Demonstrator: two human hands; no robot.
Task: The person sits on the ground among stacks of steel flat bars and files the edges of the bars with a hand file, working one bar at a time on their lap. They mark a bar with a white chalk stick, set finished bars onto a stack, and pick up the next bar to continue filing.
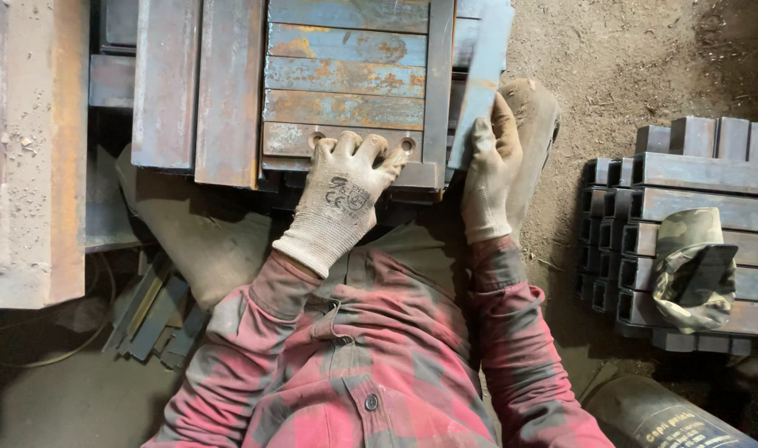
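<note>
— Any containers here, anything holding something?

— No box or bin that I can make out. The nearest to it is a stack of square steel tubes (619, 241) on the right, their hollow ends facing the camera, with a camouflage cap (692, 270) lying on top. At the bottom right the rounded top of a dark drum (661, 419) shows; what is in it I cannot tell.

— And the hands?

— Both wear pale knit work gloves. The left hand (343, 199) lies spread, fingers curled over the near edge of a rusty blue-grey steel plate assembly (346, 83), right by two small holes in its lowest strip. The right hand (488, 170) is closed around the lower end of a flat steel bar (482, 75) that leans tilted against the assembly's right side.

— So the bar sits where, exactly?

— Just right of the assembly, touching its edge, running up and away from the right hand. A boot (532, 124) rests on the dirt floor (628, 58) directly beside that hand.

— What else crowds in?

— Heavy rusted beams (30, 149) on the left, loose metal strips (155, 315) below them, and red plaid sleeves (520, 365) in the foreground.
</note>
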